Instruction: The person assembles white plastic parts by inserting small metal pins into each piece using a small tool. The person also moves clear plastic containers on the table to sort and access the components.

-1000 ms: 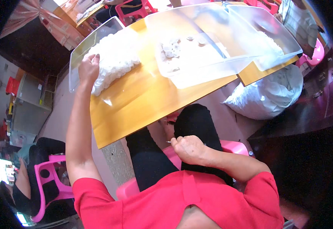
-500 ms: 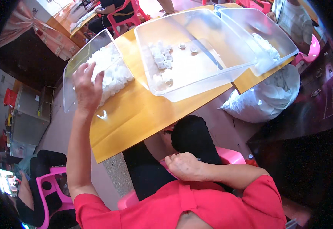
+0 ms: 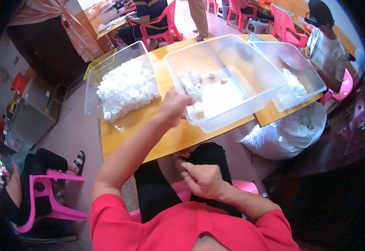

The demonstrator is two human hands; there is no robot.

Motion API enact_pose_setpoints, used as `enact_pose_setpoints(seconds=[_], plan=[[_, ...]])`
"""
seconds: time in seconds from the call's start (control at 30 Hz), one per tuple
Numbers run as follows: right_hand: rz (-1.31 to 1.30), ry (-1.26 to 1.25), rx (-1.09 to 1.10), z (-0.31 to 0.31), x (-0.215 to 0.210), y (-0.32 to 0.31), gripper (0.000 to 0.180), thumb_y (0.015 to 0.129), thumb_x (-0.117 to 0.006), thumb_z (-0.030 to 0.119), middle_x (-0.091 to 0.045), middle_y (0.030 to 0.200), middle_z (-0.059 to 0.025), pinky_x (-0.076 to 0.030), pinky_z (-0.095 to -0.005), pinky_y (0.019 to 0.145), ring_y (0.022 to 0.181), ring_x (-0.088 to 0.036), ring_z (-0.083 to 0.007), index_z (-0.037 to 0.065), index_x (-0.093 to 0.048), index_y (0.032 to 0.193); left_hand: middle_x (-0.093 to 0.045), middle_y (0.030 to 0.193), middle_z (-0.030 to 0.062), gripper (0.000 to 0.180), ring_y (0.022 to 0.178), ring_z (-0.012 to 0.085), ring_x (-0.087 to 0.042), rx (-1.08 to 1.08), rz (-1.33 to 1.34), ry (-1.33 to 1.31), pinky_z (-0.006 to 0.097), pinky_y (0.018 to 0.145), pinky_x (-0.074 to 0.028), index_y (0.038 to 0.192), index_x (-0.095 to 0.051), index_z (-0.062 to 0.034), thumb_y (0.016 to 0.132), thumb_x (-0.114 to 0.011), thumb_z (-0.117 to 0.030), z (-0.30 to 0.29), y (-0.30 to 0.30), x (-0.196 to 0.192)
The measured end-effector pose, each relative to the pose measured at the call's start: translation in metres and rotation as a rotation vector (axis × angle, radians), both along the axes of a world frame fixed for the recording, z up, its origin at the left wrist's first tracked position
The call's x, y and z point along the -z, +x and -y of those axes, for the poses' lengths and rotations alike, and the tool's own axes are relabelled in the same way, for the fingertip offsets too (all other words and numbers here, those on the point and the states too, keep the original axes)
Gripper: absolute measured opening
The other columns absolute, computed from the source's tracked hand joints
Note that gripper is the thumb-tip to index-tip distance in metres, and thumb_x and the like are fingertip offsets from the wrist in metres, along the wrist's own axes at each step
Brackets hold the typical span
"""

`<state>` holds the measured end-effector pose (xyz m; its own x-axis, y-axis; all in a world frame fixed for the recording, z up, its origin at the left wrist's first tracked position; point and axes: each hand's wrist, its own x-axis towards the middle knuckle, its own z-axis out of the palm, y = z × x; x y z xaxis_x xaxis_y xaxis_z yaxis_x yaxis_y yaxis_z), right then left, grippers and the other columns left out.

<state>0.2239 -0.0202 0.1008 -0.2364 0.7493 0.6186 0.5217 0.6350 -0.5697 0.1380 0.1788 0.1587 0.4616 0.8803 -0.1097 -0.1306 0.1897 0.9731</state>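
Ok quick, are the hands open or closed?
Left hand: at the left side of the middle plastic bin; grip unclear.
Right hand: closed; anything inside is hidden.

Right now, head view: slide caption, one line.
Left hand at the middle clear bin's left side; right hand curled over the lap; white parts heaped in left bin.

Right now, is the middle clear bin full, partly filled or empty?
The middle bin is partly filled: white pieces cluster at its left; much of its base shows bare.

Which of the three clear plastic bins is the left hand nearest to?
The middle bin: the left hand is at its near left corner, apart from the heaped left bin and the right bin.
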Motion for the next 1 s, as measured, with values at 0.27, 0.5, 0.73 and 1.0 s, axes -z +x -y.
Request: enact_pose_setpoints(seconds=[0.27, 0.5, 0.73, 1.0], plan=[[0.117, 0.557, 0.868, 0.031, -0.133, 0.135, 0.033, 0.093, -0.05, 0.02, -0.059, 0.108, -0.0173, -0.046, -0.0388, 0.084, 0.097, -0.056, -0.0274, -0.005, -0.056, 0.114, -0.058, 0.087, 0.0153, 0.023, 0.074, 0.0264, -0.064, 0.014, 0.257, -0.242, 0.038, 0.067, -0.055, 0.095, -0.053, 0.0027, 0.072, -0.052, 0.003, 0.113, -0.034, -0.021], [0.496, 0.729, 0.444, -0.05, -0.235, 0.133, 0.042, 0.095, -0.051, 0.029, -0.051, 0.129, -0.0186, -0.042, -0.0384, 0.098, 0.12, -0.05, -0.0298, 0.003, -0.053, 0.128, -0.062, 0.099, 0.0184, 0.035, 0.087, 0.0282, -0.064, 0.014, 0.395, -0.368, 0.037, 0.08, -0.053, 0.112, -0.052, 0.0077, 0.078, -0.047, 0.0, 0.145, -0.082, 0.0], [0.696, 0.442, 0.118, -0.134, -0.299, 0.021, 0.041, 0.085, -0.055, 0.026, -0.048, 0.045, -0.0071, -0.041, -0.037, 0.055, 0.043, -0.046, -0.0192, 0.004, -0.055, 0.051, -0.061, 0.095, 0.0153, 0.021, 0.088, 0.0243, -0.06, 0.026, 0.621, -0.496, 0.036, 0.083, -0.05, 0.097, -0.056, 0.0051, 0.077, -0.05, 0.0, 0.152, -0.103, 0.02], [1.043, 0.311, 0.081, -0.151, -0.306, -0.085, 0.033, 0.077, -0.049, 0.019, -0.054, 0.054, -0.0201, -0.047, -0.0435, 0.057, 0.052, -0.058, -0.033, -0.004, -0.056, 0.054, -0.048, 0.127, 0.0207, 0.068, 0.111, 0.0289, -0.054, -0.331, 0.29, -0.137, 0.036, 0.093, -0.046, 0.137, -0.03, 0.0065, 0.08, -0.065, -0.01, 0.097, -0.131, 0.093]])
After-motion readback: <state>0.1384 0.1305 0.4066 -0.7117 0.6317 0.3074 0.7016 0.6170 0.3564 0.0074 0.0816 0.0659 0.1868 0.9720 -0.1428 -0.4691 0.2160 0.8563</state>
